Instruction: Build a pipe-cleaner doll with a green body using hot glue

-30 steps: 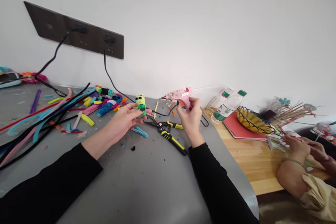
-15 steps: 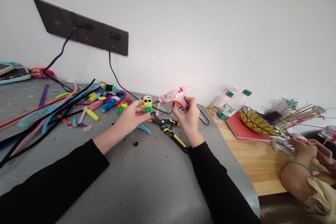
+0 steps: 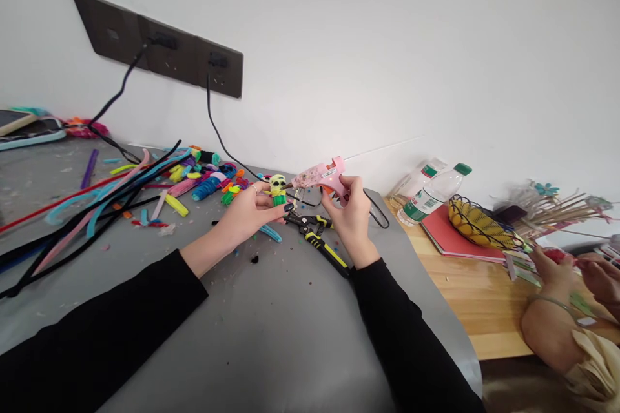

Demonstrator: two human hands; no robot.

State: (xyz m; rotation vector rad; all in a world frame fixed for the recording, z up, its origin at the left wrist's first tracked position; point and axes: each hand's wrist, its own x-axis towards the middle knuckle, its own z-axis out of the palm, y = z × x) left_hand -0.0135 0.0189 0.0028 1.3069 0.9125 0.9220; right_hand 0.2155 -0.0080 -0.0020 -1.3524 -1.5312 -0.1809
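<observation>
Between its thumb and fingers, my left hand (image 3: 252,210) pinches a small pipe-cleaner figure (image 3: 278,188) with a yellow top, dark eye spots and a green lower part. My right hand (image 3: 351,213) grips a pink hot glue gun (image 3: 322,177) by its handle. The gun's nozzle points left and is at the figure's right side; whether it touches cannot be made out. A clear glue stick (image 3: 382,147) sticks out of the gun's back. Below both hands lie black-and-yellow wire strippers (image 3: 324,250) and a light blue pipe-cleaner piece (image 3: 270,233).
Loose pipe cleaners (image 3: 111,197) and colourful fuzzy pieces (image 3: 208,184) cover the left of the grey table mat (image 3: 271,348). Cords run to a wall socket panel (image 3: 169,55). At right are a water bottle (image 3: 431,197), a yellow basket (image 3: 477,226), a red folder (image 3: 443,232) and another person's hands (image 3: 557,277).
The figure has tilted slightly, and the gun's nozzle now meets or overlaps its right side. The whole view has shifted a little. The other person's hands have moved slightly.
</observation>
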